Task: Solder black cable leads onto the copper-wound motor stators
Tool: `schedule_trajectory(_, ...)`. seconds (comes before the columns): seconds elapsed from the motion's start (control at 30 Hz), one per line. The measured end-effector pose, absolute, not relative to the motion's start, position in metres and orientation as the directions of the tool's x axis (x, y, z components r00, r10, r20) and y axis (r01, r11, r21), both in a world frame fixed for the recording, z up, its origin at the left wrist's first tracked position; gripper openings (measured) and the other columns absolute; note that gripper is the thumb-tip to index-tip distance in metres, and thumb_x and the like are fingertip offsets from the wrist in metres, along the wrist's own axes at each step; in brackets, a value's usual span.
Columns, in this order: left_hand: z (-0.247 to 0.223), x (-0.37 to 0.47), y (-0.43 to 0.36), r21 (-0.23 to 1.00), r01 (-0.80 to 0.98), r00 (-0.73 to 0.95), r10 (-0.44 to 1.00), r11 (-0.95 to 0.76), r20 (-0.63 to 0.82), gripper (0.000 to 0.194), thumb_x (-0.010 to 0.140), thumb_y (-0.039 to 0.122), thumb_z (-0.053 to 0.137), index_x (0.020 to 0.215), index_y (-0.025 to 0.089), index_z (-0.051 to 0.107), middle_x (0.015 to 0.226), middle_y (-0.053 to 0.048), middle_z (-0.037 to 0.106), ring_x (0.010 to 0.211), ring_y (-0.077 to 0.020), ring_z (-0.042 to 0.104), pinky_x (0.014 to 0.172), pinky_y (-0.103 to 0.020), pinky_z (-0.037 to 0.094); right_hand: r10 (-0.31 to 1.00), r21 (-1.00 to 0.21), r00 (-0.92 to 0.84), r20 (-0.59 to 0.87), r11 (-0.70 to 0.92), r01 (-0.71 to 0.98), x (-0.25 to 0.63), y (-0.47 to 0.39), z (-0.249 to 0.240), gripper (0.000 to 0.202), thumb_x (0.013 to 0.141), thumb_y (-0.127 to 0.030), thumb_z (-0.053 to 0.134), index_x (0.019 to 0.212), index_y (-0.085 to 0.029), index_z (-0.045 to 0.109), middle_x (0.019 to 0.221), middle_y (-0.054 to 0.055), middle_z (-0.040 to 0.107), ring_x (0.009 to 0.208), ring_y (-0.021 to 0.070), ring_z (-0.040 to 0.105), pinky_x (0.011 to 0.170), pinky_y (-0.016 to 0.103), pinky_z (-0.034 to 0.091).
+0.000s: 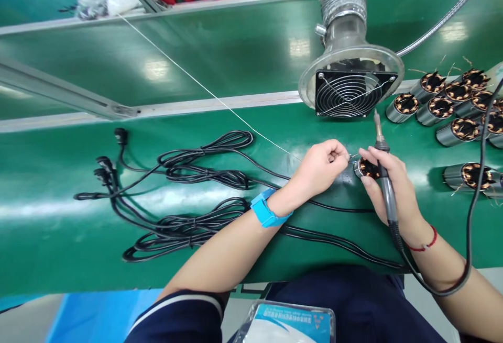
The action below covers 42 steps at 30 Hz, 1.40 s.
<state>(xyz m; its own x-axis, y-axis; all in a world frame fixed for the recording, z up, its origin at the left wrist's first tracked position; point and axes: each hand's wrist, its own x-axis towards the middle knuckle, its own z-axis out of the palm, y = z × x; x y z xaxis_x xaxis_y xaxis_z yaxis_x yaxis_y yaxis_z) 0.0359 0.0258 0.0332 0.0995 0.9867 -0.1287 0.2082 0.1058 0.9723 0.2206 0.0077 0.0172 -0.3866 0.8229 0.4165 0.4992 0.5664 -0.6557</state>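
2 bare hands work close together over the green bench. Between them is a small, silver-walled metal cylinder with copper windings [368,169], its wound end facing up, below the round grey extraction hood with a black fan grille [349,94]. The left hand [326,167] has its thumb and fingertips pressed together, apparently on a thin silvery lead [353,156] beside the cylinder's rim. The right hand [396,186] grips a grey, pen-shaped soldering iron [388,196], tip pointing away from the body, while its thumb and fingertips flank the cylinder.

The cylinder looks rigid and fairly dense for its size, its smooth wall likely to slip under dry fingers; the outer shell seems the sound place to hold, as the windings and thin leads look easy to nick or bend. The iron's black cord [471,196] is flexible and could tug at the handle.

Fingers hide much of the cylinder, and what the left fingertips pinch is too small to confirm. How the right fingers lock the iron is unclear. The thin white strand [212,94] runs behind the left hand, its end hidden. More wound cylinders are cut off at the right edge.
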Motion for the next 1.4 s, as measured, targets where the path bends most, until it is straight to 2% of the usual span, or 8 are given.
schedule_trajectory(0.17,0.032,0.037,0.026,0.979,0.177,0.117,0.985,0.103,-0.125,0.008,0.077,0.016,0.053,0.070,0.014,0.055,0.066,0.004,0.055,0.060,-0.0072,0.046,0.060,-0.022,0.037,0.848,-0.652,-0.338,0.408,0.530,0.542,0.216,0.010,0.028,0.050,0.090,-0.025,0.057,0.137,-0.030,0.039,0.113,0.006,0.067,0.102,0.0245,0.062,0.091,0.047,0.047)
schedule_trajectory(0.3,0.031,0.036,0.024,0.984,0.145,0.129,0.984,0.105,-0.124,0.008,0.077,0.017,0.054,0.071,0.014,0.057,0.067,0.003,0.057,0.063,-0.0079,0.049,0.063,-0.022,0.040,0.837,-0.562,-0.370,0.404,0.546,0.622,0.207,0.014,0.036,0.047,0.087,-0.022,0.057,0.132,-0.029,0.045,0.094,0.004,0.068,0.087,0.0250,0.058,0.079,0.043,0.046)
schedule_trajectory(0.43,0.032,0.035,0.021,0.988,0.130,0.102,0.990,0.081,-0.095,0.010,0.080,0.014,0.052,0.077,0.013,0.061,0.073,0.001,0.062,0.066,-0.0090,0.053,0.064,-0.022,0.043,0.814,-0.523,-0.382,0.437,0.575,0.629,0.200,0.016,0.031,0.045,0.085,-0.015,0.055,0.128,-0.029,0.047,0.086,0.001,0.067,0.082,0.0228,0.057,0.079,0.040,0.043)
schedule_trajectory(0.67,0.036,0.032,0.011,0.853,0.361,0.200,0.925,-0.376,0.323,0.012,0.086,0.011,0.058,0.084,0.016,0.070,0.089,-0.004,0.068,0.089,-0.0131,0.063,0.082,-0.026,0.051,0.893,-0.803,-0.240,0.380,0.447,0.394,0.203,0.012,0.023,0.052,0.087,-0.020,0.061,0.133,-0.031,0.041,0.086,-0.002,0.064,0.082,0.0165,0.062,0.073,0.033,0.050)
schedule_trajectory(0.9,0.033,0.031,0.011,0.651,0.489,0.280,0.811,-0.581,0.513,0.008,0.087,0.009,0.057,0.089,0.013,0.065,0.088,-0.006,0.063,0.084,-0.0128,0.060,0.075,-0.025,0.052,0.908,-0.850,-0.196,0.370,0.416,0.324,0.202,0.012,0.024,0.047,0.086,-0.021,0.062,0.129,-0.030,0.045,0.086,-0.002,0.063,0.078,0.0146,0.062,0.077,0.034,0.053)
schedule_trajectory(1.03,0.037,0.030,0.011,0.697,0.471,0.263,0.841,-0.540,0.473,0.013,0.082,0.002,0.056,0.077,0.013,0.062,0.076,-0.002,0.058,0.075,-0.0103,0.055,0.069,-0.022,0.047,0.909,-0.840,-0.233,0.345,0.410,0.355,0.206,0.012,0.023,0.048,0.087,-0.022,0.061,0.131,-0.030,0.043,0.087,-0.002,0.063,0.077,0.0147,0.062,0.070,0.031,0.052)
schedule_trajectory(1.2,0.038,0.029,0.013,0.877,0.413,0.174,0.966,-0.246,0.189,0.018,0.073,-0.002,0.056,0.068,0.014,0.063,0.072,0.002,0.056,0.063,-0.0066,0.050,0.059,-0.020,0.040,0.878,-0.739,-0.331,0.346,0.472,0.480,0.213,0.014,0.022,0.052,0.087,-0.023,0.059,0.135,-0.030,0.040,0.097,0.002,0.065,0.087,0.0182,0.062,0.074,0.035,0.051)
schedule_trajectory(1.4,0.033,0.028,0.017,0.931,0.352,0.117,0.992,-0.093,0.055,0.014,0.073,0.003,0.059,0.064,0.014,0.063,0.071,0.003,0.054,0.060,-0.0058,0.047,0.059,-0.020,0.038,0.872,-0.617,-0.294,0.391,0.485,0.620,0.203,0.023,0.022,0.044,0.087,-0.023,0.057,0.129,-0.027,0.047,0.081,0.000,0.066,0.081,0.0215,0.060,0.078,0.041,0.048)
